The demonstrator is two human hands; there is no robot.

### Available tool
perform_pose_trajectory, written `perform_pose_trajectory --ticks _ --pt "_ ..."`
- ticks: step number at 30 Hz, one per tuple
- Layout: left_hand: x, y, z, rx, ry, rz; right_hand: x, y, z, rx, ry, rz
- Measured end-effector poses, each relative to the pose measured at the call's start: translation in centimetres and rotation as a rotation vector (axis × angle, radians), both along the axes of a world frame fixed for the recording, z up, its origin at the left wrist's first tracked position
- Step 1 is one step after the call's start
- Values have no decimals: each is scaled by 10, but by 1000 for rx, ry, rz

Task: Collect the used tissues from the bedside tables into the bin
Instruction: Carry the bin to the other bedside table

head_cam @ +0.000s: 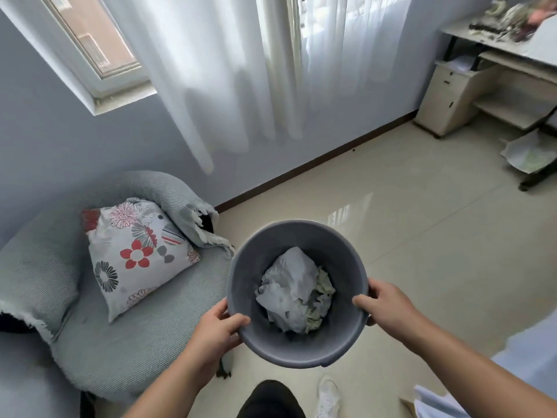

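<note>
I hold a round grey plastic bin (301, 233) in front of me, above the tiled floor. Crumpled white and yellowish tissues (294, 292) lie at its bottom. My left hand (215, 330) grips the bin's left rim, thumb over the edge. On the right rim my right hand (384, 303) grips the same way, thumb inside and fingers behind the wall. No bedside table is in view.
A grey armchair (126, 333) with a flowered cushion (135, 254) stands at the left. White curtains (250, 70) hang over the window ahead. A desk with a drawer unit (449, 95) stands at the far right. The corner of a bed (536, 366) shows at the lower right.
</note>
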State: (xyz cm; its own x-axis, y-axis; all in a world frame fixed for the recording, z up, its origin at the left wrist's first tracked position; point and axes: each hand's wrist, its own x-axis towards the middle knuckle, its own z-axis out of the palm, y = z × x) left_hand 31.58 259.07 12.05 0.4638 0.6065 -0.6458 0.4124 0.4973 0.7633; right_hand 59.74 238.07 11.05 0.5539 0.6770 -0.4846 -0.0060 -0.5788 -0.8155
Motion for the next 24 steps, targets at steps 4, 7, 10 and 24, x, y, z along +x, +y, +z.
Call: perform_pose_trajectory --ticks 4,7,10,24 --pt "68 48 -1 16 -23 -82 52 24 -3 14 -12 -60" --pt "122 85 -16 24 -21 -165 82 36 -18 -22 -11 -111" --pt "188 119 -27 22 0 -260 120 48 -28 -53 8 -197" --pt "576 135 9 38 -33 -917 308 -12 0 -56 -68 -763"
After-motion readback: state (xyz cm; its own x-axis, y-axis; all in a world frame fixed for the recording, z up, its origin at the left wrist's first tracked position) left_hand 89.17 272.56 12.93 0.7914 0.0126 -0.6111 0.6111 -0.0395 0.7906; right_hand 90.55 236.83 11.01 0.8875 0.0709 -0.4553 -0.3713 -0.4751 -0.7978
